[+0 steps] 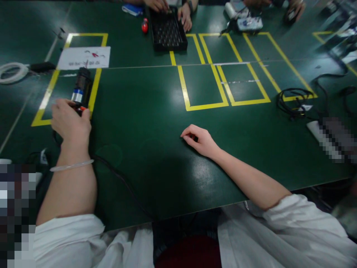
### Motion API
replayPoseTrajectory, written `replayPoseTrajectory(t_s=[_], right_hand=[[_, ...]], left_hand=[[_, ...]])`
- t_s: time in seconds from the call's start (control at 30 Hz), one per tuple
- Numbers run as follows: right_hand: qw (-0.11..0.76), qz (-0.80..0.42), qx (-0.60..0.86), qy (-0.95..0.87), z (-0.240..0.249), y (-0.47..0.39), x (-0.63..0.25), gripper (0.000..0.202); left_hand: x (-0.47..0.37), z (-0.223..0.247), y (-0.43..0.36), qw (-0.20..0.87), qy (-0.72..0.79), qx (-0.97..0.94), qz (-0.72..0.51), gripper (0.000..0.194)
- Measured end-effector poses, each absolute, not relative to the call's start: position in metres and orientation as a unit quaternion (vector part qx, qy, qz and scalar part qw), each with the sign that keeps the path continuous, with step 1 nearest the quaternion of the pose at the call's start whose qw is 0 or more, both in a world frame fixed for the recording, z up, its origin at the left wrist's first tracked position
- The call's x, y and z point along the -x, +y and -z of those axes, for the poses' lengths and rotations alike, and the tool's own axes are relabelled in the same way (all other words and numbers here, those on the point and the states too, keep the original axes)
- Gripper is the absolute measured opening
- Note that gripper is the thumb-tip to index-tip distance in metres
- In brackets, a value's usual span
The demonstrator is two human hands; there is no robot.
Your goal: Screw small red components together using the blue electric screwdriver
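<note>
My left hand (71,121) is wrapped round the rear of a black electric screwdriver (80,87) with a blue and silver band. The tool lies at the left of the green table, its thin bit pointing away from me over a white paper label (83,58). A dark cord (119,176) trails over the table towards its front edge. Near the middle, my right hand (200,140) rests on the tabletop, fingers curled and thumb against the index finger. I see nothing held in it.
Yellow tape outlines (208,108) mark the table (145,123). Across from me, a person's hands are at a black tray (170,44), beside a small red object (144,26). Coiled black cable (294,102) lies right, a white coil (12,72) left. Another person's hand holds a dark object (290,15).
</note>
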State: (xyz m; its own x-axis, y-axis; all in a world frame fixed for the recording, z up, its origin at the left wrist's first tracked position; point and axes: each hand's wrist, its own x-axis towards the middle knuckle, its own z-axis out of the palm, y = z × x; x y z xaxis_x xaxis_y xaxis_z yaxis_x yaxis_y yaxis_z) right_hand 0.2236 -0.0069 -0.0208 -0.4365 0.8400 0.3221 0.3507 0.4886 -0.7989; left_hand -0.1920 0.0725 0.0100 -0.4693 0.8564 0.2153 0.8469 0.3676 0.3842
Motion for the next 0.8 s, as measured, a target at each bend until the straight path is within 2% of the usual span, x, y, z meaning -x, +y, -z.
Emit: replayPoseTrajectory(t_s=[0.1,0.27,0.33,0.43,0.53,0.6,0.7,0.8], right_hand=[[0.367,-0.335,0.385,-0.778,0.020,-0.007,-0.224,0.010],[0.362,-0.333,0.390,-0.778,0.020,-0.007,-0.223,0.011],[0.362,-0.333,0.391,-0.778,0.020,-0.007,-0.223,0.011],[0.365,-0.339,0.389,-0.775,0.020,-0.007,-0.223,0.010],[0.371,-0.369,0.386,-0.760,0.021,-0.007,-0.224,0.009],[0.373,-0.401,0.377,-0.747,0.022,-0.008,-0.223,0.021],[0.372,-0.427,0.354,-0.744,0.024,-0.008,-0.222,0.038],[0.368,-0.414,0.334,-0.763,0.023,-0.009,-0.221,0.021]], left_hand=[[0.194,-0.008,0.074,-0.010,0.831,-0.504,-0.234,0.025],[0.183,-0.011,0.081,-0.069,0.780,-0.552,-0.286,0.028],[0.161,-0.013,0.083,0.010,0.715,-0.603,-0.354,0.028],[0.106,-0.012,0.074,0.233,0.596,-0.653,-0.405,0.026],[0.048,-0.012,0.049,0.398,0.499,-0.703,-0.313,0.030],[0.020,-0.011,0.031,0.486,0.443,-0.713,-0.243,0.041],[0.001,-0.011,0.011,0.555,0.388,-0.710,-0.192,0.051],[-0.002,-0.010,0.005,0.567,0.365,-0.716,-0.182,0.057]])
